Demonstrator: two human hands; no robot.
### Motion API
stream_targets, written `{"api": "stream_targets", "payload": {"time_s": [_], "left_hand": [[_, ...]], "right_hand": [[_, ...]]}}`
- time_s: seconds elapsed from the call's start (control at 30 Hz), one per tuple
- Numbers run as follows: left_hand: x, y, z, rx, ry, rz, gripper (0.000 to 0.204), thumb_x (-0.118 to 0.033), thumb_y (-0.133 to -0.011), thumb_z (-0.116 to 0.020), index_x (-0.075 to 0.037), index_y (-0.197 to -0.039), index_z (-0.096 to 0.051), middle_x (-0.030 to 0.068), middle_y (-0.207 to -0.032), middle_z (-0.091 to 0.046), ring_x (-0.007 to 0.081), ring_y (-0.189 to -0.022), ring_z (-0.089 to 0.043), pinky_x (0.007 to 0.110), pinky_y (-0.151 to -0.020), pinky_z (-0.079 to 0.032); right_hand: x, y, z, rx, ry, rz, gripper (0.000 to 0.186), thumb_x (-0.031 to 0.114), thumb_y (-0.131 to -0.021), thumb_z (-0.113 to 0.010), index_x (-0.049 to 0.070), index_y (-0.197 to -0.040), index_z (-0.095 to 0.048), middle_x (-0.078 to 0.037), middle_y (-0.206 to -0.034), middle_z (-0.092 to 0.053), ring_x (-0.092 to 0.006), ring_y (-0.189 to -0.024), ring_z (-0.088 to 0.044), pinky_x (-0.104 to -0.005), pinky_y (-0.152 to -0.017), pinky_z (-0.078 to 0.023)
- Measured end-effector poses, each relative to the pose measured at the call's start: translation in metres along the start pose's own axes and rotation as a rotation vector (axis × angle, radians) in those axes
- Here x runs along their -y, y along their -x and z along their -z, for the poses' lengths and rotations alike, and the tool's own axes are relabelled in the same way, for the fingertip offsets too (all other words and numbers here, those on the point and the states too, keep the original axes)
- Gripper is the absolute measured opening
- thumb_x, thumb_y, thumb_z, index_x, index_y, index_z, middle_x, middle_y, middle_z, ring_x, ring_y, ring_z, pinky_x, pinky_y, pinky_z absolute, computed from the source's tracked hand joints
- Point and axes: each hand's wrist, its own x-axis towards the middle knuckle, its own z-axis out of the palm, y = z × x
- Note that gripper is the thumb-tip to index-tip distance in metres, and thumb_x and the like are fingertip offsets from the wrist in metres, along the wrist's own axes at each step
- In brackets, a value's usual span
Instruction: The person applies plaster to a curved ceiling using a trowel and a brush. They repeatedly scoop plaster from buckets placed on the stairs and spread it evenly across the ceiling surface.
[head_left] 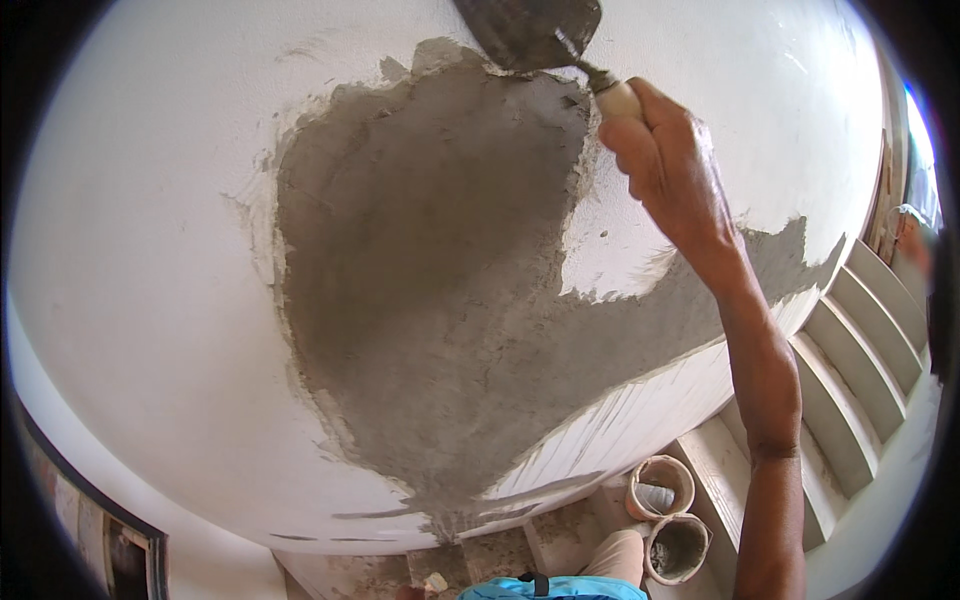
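Observation:
My right hand (665,165) is closed round the pale handle of a trowel (540,30). Its broad, dark metal blade lies over the top edge of a wet-looking grey mortar patch (430,220) on the white wall (170,240); whether it touches the wall I cannot tell. The patch has ragged edges, and a grey band runs from it to the right. At the bottom edge a brown sliver (410,593), which looks like part of my left hand, shows beside a small pale-yellow piece (435,582). Its fingers cannot be made out.
Two buckets (662,487) stand on the stairs below the wall, one with a pale cylindrical thing inside, the other (677,548) with grey mortar. Stair steps (850,370) climb on the right toward a bright opening. A dark-framed opening (130,555) shows at lower left.

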Motion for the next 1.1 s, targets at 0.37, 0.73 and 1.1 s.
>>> {"api": "stream_targets", "payload": {"time_s": [0.37,0.73,1.1], "left_hand": [[0.0,0.002,-0.002,-0.003,0.004,0.039,0.027,-0.027,-0.084,-0.059,-0.004,-0.08,-0.073,0.016,-0.078,-0.07,0.036,-0.076,-0.069,0.049,-0.066,-0.055],[0.004,0.014,-0.01,-0.02,0.01,0.061,0.028,-0.028,-0.084,-0.059,-0.004,-0.08,-0.073,0.016,-0.078,-0.07,0.0361,-0.076,-0.069,0.049,-0.066,-0.055],[0.009,0.026,-0.013,-0.026,0.009,0.078,0.029,-0.028,-0.084,-0.058,-0.004,-0.08,-0.073,0.0161,-0.079,-0.07,0.0362,-0.076,-0.069,0.049,-0.067,-0.055]], "right_hand": [[0.021,-0.006,-0.007,0.002,-0.014,-0.052,0.03,0.026,-0.094,-0.053,-0.003,-0.091,-0.06,-0.015,-0.067,-0.059,-0.0209,-0.064,-0.058,-0.0396,-0.062,-0.049],[0.03,-0.017,-0.02,0.04,0.119,0.243,0.026,0.022,-0.094,-0.056,-0.003,-0.089,-0.06,-0.017,-0.064,-0.059,-0.0261,-0.059,-0.062,-0.0406,-0.058,-0.049],[0.04,-0.03,-0.019,-0.013,0.121,0.21,0.03,0.026,-0.094,-0.055,-0.003,-0.085,-0.058,-0.021,-0.065,-0.058,-0.0356,-0.059,-0.058,-0.0462,-0.063,-0.048]]}}
